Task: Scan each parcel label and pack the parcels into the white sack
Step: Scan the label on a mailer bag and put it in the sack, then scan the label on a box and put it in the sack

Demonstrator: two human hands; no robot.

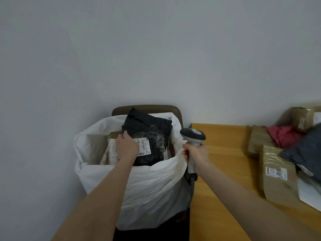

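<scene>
Head view shows the left hand (126,146) gripping a black plastic mailer parcel (152,136) half inside the soft white sack (147,185), the right hand (196,152) closed round a grey handheld scanner (192,134), and taped brown cardboard parcels (278,173) right of that grip not yet packed.

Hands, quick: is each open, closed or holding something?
Left hand: gripping the black parcel in the white sack.
Right hand: gripping the barcode scanner.

Plain grey-white wall (156,49) fills far bkgd and left side, evenly lit w/ soft diffuse light; light wooden table (222,136) at right meets the wall, w/ brown rounded chair back (147,107) just left of it.
</scene>
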